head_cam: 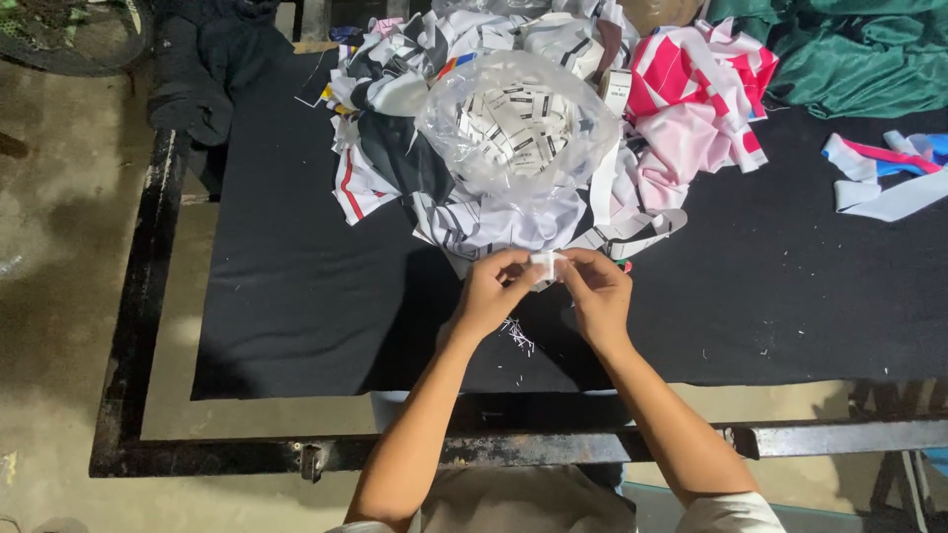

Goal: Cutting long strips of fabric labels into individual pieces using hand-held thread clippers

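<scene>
Frame: a black metal frame (296, 454) runs along the near edge, below the dark cloth that covers the tabletop (296, 296).
Left hand (491, 292): fingers pinched on the left end of a small white label (545, 265), raised just above the cloth.
Right hand (595, 292): fingertips grip the label's right end; both hands meet at it, near the middle of the tabletop.
Threads: a few pale thread scraps (517, 336) lie on the cloth just below the hands.
Bag: a clear plastic bag (518, 123) stands open just beyond the hands; inside is a heap of small white labels with dark print (513, 126).
Fabric heap: white, black and red cut pieces (395, 128) lie around the bag, left and behind.
Pink pieces: pink and white fabric (696, 99) sits right of the bag.
Far right: green cloth (859, 54) at the far corner; white, blue and pink strips (889, 173) nearer.
</scene>
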